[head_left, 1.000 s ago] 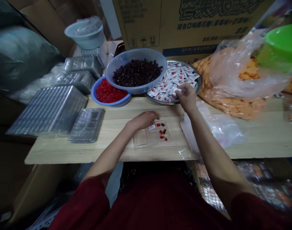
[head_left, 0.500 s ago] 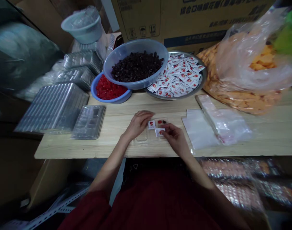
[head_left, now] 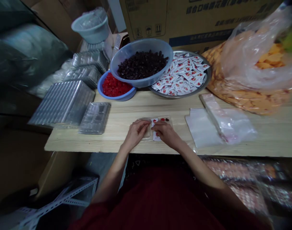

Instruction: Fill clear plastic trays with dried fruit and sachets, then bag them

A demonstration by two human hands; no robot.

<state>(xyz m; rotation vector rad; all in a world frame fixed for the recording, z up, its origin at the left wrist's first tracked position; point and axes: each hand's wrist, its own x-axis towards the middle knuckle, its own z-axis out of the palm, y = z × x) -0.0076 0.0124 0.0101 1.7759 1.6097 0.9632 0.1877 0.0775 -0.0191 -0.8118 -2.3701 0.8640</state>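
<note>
A clear plastic compartment tray [head_left: 149, 135] lies near the table's front edge. Two small white sachets with red print sit in its middle; the lower sachet [head_left: 156, 136] is partly covered by my right hand [head_left: 167, 132]. Red and dark pieces [head_left: 165, 119] show in the upper right compartment. My left hand [head_left: 135, 131] has its fingers bent together at the tray's upper left; whatever they pinch is hidden. My right hand reaches over the tray from the right, closed, fingertips at the sachets. I cannot make out what it grips.
Behind the tray are a bowl of dark pieces [head_left: 142, 65], a bowl of red pieces [head_left: 116, 85] and a metal dish of sachets [head_left: 184, 75]. Clear trays [head_left: 64, 99] are stacked left. White plastic bags [head_left: 203, 127] and a big bag of orange pieces [head_left: 251, 73] are right.
My right hand has moved left and up across the tray, away from the lower sachet's right end. My left hand's fingers have curled together. The whole view has shifted slightly.
</note>
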